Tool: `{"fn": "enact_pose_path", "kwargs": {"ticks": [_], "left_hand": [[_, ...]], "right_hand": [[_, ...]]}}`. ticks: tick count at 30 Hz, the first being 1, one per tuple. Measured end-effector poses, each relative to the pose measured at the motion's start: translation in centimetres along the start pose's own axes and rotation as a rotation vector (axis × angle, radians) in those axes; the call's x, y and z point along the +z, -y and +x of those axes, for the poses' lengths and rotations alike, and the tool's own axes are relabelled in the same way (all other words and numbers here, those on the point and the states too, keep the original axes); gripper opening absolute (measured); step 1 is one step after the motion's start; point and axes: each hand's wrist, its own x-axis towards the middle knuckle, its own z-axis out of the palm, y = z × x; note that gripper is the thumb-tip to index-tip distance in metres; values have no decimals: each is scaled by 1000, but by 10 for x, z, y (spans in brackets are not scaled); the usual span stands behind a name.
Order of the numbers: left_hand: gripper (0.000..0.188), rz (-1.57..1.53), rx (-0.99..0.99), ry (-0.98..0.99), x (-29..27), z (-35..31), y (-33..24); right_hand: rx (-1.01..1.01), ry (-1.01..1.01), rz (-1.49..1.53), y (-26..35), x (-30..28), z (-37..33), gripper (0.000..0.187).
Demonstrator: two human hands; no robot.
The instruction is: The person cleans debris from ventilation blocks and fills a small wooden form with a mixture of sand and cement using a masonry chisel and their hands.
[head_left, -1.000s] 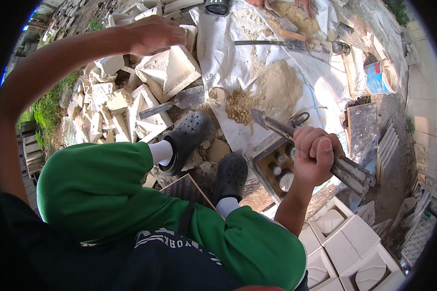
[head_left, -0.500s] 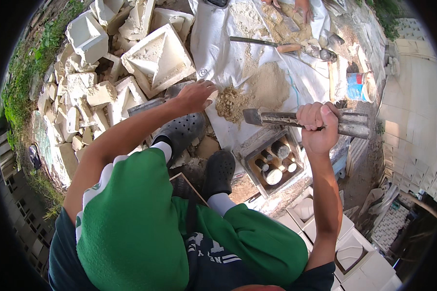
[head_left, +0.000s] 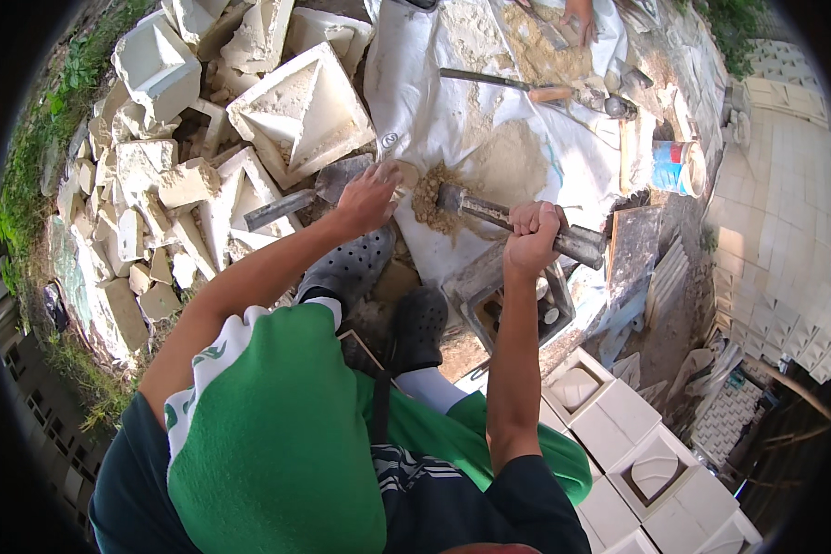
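My right hand point(head_left: 532, 235) is wrapped round the shaft of a dirty grey metal hand tool point(head_left: 577, 242) with a flat, blade-like end. That end rests in a small heap of damp, crumbly brown mix point(head_left: 428, 198) on a white sheet point(head_left: 406, 111). My left hand point(head_left: 369, 196) reaches to the heap's left side, fingers stretched and apart, with no held object visible. Beyond the heap spreads dry, pale powder point(head_left: 512, 162). Below my right hand stands a box mould point(head_left: 471, 314) with several round cylinders inside, partly hidden by my forearm.
Broken cream blocks point(head_left: 185, 183) pile up at left. A trowel point(head_left: 342, 177) lies beside my left hand. A hammer point(head_left: 549, 93) and a blue-and-red can point(head_left: 679, 168) are farther off. Another person's hand point(head_left: 579, 17) touches sand at the top. Cast blocks point(head_left: 619, 415) stand lower right.
My right hand has moved left, bringing the tool's flat end from above the sheet into the brown mix. My left hand has shifted slightly down and stays by the heap.
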Motion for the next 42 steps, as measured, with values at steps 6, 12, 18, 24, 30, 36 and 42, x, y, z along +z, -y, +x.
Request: {"fn": "enact_pose_path", "kwargs": {"ticks": [6,12,18,24,30,36,42], "left_hand": [[46,-99,-162,-245,-1,5,1],[31,-187,-491,189,-16,8,-5],[29,-53,-439,273,-8,14,-19],[29,-28,-315,336,-2,15,-28],[35,-44,-298,364,6,18,-41],[41,-8,-298,287,12,-3,-42],[47,69,-139,255,22,-10,-44]], "right_hand": [[-29,27,76,62,20,8,32],[46,-41,-24,23,28,-8,31],[68,-62,-19,0,28,-7,34],[-89,96,4,64,25,-12,34],[-61,-35,-47,9,23,-1,34],[79,-101,6,20,32,13,31],[-47,-50,113,55,44,-2,29]]}}
